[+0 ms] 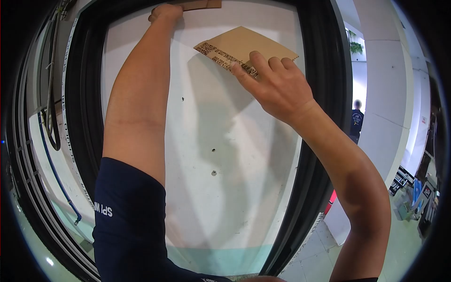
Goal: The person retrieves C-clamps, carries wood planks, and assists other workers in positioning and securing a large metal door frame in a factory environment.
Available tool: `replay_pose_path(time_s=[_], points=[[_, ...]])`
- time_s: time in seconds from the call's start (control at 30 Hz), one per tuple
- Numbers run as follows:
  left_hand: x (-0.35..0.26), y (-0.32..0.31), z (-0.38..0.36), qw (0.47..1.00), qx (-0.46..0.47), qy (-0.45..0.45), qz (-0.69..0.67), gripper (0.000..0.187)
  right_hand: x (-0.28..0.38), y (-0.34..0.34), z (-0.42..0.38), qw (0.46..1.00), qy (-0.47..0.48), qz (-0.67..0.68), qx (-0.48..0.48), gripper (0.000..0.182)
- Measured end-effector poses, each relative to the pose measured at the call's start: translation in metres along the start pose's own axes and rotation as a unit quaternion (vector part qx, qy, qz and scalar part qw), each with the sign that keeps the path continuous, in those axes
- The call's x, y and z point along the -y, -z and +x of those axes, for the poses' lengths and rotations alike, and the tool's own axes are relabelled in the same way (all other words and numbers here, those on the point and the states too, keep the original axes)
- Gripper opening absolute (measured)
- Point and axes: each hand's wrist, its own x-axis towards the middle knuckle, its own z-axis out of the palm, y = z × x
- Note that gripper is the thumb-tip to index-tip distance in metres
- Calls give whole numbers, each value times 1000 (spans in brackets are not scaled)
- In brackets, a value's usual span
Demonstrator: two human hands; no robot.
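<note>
My right hand holds a piece of brown cardboard with dark printing along its lower edge. The thumb is on the near side and the fingers are bent over the printed edge. The cardboard is tilted in front of a white panel and casts a shadow on it. High up, my left hand is closed at the end of a brown cardboard strip near the panel's top edge. Its fingertips are partly hidden. A thick black frame surrounds the panel.
Small holes dot the panel. At left hang a dark cable and a blue hose. A white pillar stands at right, with a person in dark clothes beyond it. Tools and equipment lie at far right.
</note>
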Motion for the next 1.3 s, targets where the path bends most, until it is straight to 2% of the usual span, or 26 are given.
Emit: replay_pose_path(time_s=[0.03, 0.07, 0.13, 0.17, 0.23, 0.27, 0.33, 0.37, 0.43, 0.47, 0.53, 0.67, 0.73, 0.77, 0.83, 0.87, 0.93, 0.97, 1.03, 1.07, 1.2, 1.27, 1.3], points=[[-1, 3, -7, 999, -33, -24, -3, 63, 5, -6, 3, 1000, 10, 4, 3, 44], [-6, 10, -11, 999, -35, -21, -3, 63, 10, -11, 6, 1000, 22, 8, 4, 40], [-18, 26, -15, 979, 130, -95, 122, 32, 21, -22, 9, 999, 33, 14, 16, 41], [-16, 26, -18, 980, 127, -93, 121, 32, 25, -27, 10, 999, 40, 17, 30, 42], [-14, 20, -27, 998, 13, -55, -27, 22, 37, -33, 12, 999, 35, 12, 31, 43], [-16, 20, -29, 998, 12, -56, -31, 22, 41, -37, 14, 999, 27, 7, 34, 43], [-19, 25, -36, 981, 46, 14, -190, 20, 46, -41, 21, 999, 20, -1, 45, 47], [-19, 28, -39, 980, 46, 15, -193, 20, 49, -44, 24, 998, 12, -3, 56, 53], [-15, 23, -27, 955, 81, -4, -285, 18, 51, -56, 36, 999, 10, -6, 40, 52], [-13, 17, -19, 955, 80, -2, -285, 18, 52, -63, 43, 1000, 6, -6, 24, 50], [-3, 4, 5, 920, 55, -27, -387, 16, 53, -75, 61, 1000, 0, -3, 23, 49], [-13, 34, -23, 957, 32, -29, -286, 14, 60, -93, 96, 998, -45, 10, 30, 46], [-11, 28, -23, 918, 49, 14, -392, 17, 60, -100, 112, 998, -57, 20, 35, 44], [-9, 22, -20, 918, 47, 14, -393, 17, 59, -104, 120, 996, -73, 28, 43, 43], [-3, 16, -22, 888, 0, -56, -457, 20, 54, -117, 137, 995, -95, 10, 38, 48], [-3, 20, -21, 887, -2, -57, -458, 20, 51, -120, 144, 993, -117, 3, 35, 48], [0, 31, -21, 906, 92, 7, -414, 21, 47, -127, 161, 987, -159, 21, 28, 48], [1, 35, -22, 906, 88, 6, -414, 21, 44, -130, 170, 987, -157, 21, 24, 48], [4, 36, -26, 914, 93, -41, -392, 22, 40, -130, 187, 974, -219, 58, 32, 48], [5, 38, -27, 937, 97, -68, -328, 23, 36, -129, 194, 966, -241, 90, 40, 45], [8, 32, -24, 914, 30, -82, -396, 21, 36, -122, 215, 951, -274, 116, 83, 42], [7, 48, -43, 907, 92, -44, -409, 22, 28, -121, 215, 952, -256, 144, 85, 43], [13, 50, -35, 918, 165, -81, -351, 31, 21, -122, 212, 952, -240, 169, 87, 47]])
